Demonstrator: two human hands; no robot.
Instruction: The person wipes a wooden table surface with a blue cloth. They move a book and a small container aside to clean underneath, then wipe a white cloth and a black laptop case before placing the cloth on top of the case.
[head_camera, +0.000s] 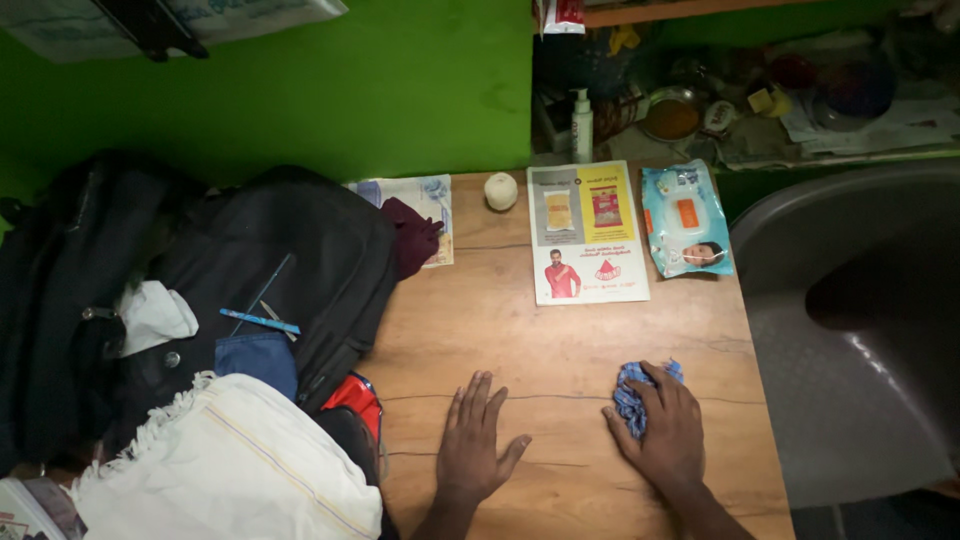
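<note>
I read this as a wiping step: my right hand (668, 430) presses down on a crumpled blue cloth (634, 390) in the lower right of the frame, fingers curled over it and gripping it against the wooden worktop (560, 330). My left hand (474, 440) lies flat and spread at lower centre, holding nothing, only bracing on the wood.

The cloth is bunched into a wad, so it has no clear long axis; most of what shows peeks out from under the fingers toward the upper left. My guess is that the next stroke needs even downward pressure and a sweep kept short of the printed leaflet (588, 232) and the pale blue wipes packet (685, 220) at upper centre. The black backpack (270, 270) and a folded white cloth (230, 460) crowd the left side, well apart from the wad.
</note>
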